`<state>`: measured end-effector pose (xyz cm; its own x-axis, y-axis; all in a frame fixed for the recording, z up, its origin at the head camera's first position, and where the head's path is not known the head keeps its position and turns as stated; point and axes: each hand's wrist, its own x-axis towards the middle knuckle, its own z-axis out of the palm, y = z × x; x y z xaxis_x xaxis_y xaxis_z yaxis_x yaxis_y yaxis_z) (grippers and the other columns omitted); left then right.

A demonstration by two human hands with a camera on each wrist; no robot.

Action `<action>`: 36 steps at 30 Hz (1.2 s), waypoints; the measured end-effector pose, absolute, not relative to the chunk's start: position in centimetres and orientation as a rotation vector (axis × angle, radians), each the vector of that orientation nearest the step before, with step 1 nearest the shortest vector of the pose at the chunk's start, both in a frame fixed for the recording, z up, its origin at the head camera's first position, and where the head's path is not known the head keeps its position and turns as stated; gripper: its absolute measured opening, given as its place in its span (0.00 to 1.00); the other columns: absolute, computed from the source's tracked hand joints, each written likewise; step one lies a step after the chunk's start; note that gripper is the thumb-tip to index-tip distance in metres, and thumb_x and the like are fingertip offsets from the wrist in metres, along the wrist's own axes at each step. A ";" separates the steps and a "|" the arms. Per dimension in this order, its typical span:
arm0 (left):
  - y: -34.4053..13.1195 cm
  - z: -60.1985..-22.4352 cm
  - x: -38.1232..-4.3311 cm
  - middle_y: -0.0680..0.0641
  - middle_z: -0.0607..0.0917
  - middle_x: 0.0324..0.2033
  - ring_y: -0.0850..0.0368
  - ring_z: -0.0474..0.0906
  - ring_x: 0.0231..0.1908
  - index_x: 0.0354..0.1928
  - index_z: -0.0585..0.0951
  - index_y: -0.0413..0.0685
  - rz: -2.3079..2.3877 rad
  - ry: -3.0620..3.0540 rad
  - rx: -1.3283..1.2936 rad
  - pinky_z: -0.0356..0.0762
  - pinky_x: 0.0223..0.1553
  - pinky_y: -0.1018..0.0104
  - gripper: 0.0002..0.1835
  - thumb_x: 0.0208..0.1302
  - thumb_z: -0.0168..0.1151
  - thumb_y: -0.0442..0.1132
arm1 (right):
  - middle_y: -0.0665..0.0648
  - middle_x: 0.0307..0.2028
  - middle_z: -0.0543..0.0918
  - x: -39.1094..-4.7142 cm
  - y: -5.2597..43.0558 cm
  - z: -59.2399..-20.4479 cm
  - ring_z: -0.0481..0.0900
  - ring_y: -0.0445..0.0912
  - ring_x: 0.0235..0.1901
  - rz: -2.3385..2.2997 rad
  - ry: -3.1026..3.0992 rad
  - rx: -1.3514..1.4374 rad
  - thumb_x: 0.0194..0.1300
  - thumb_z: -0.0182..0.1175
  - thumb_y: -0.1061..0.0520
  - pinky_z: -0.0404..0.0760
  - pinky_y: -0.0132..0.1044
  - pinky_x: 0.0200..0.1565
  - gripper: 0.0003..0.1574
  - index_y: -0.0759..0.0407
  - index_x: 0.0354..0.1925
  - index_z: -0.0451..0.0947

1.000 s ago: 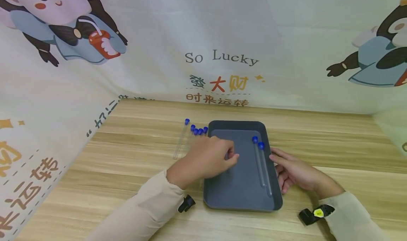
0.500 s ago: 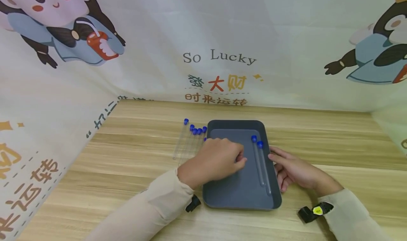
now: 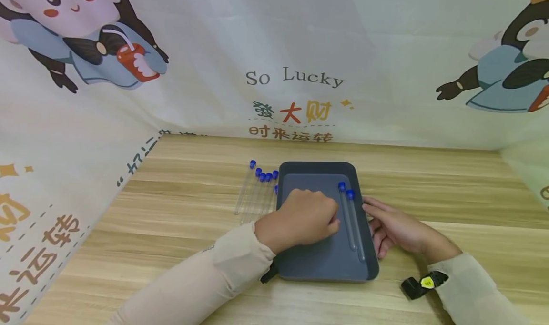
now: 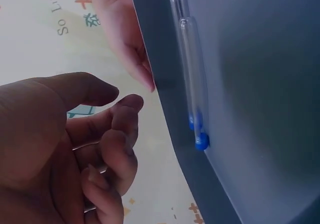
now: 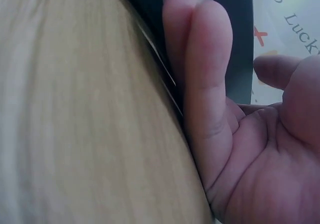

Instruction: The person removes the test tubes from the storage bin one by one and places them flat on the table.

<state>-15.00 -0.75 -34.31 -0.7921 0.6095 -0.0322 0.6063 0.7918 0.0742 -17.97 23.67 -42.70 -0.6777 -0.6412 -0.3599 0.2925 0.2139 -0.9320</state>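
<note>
My left hand (image 3: 302, 218) is over the dark grey tray (image 3: 319, 272), fingers loosely curled. In the left wrist view, nothing shows between its thumb and fingertips. Inside the tray, along its right side, lie two clear test tubes (image 3: 355, 225) with blue caps, just right of the left hand; their caps point to the far end. My right hand (image 3: 399, 232) rests against the tray's outer right wall, its thumb at the rim. The right wrist view shows two of its fingers (image 5: 207, 84) fairly straight along that wall.
Several more blue-capped test tubes (image 3: 257, 196) lie on the wooden table (image 3: 433, 187) left of the tray; my left hand and sleeve (image 3: 231, 263) partly cover their lower ends. A printed cloth (image 3: 377, 67) hangs behind and at the sides.
My left hand has moved right across the tray, nearer the two tubes in it, uncovering more of the tubes on the left. The right hand stays at the tray's side.
</note>
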 end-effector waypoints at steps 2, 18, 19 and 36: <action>-0.6 -34.0 -14.9 0.58 0.73 0.14 0.62 0.71 0.17 0.17 0.72 0.58 0.075 2.924 1.007 0.67 0.20 0.65 0.22 0.70 0.58 0.51 | 0.52 0.27 0.84 -18.0 23.7 -42.7 0.84 0.42 0.20 -1.573 1.717 -0.336 0.81 0.35 0.40 0.84 0.38 0.25 0.45 0.55 0.79 0.26; 1.4 -33.1 -16.0 0.58 0.74 0.17 0.62 0.73 0.20 0.19 0.73 0.60 0.067 2.885 0.984 0.70 0.24 0.64 0.20 0.71 0.56 0.54 | 0.53 0.25 0.83 -17.9 23.6 -42.8 0.84 0.44 0.20 -1.579 1.715 -0.332 0.81 0.36 0.41 0.84 0.38 0.26 0.44 0.55 0.79 0.28; 1.5 -33.2 -16.1 0.58 0.75 0.18 0.62 0.73 0.21 0.19 0.74 0.60 0.065 2.882 0.973 0.70 0.25 0.64 0.20 0.71 0.56 0.54 | 0.53 0.25 0.83 -17.9 23.6 -42.8 0.84 0.45 0.20 -1.581 1.716 -0.331 0.81 0.36 0.41 0.84 0.38 0.26 0.44 0.55 0.79 0.28; 3.3 -35.9 -17.5 0.54 0.84 0.30 0.59 0.78 0.30 0.32 0.81 0.56 -0.028 2.798 0.831 0.78 0.41 0.55 0.16 0.70 0.58 0.57 | 0.54 0.25 0.82 -17.9 23.6 -42.9 0.84 0.44 0.20 -1.574 1.739 -0.304 0.81 0.39 0.42 0.84 0.38 0.26 0.45 0.56 0.79 0.28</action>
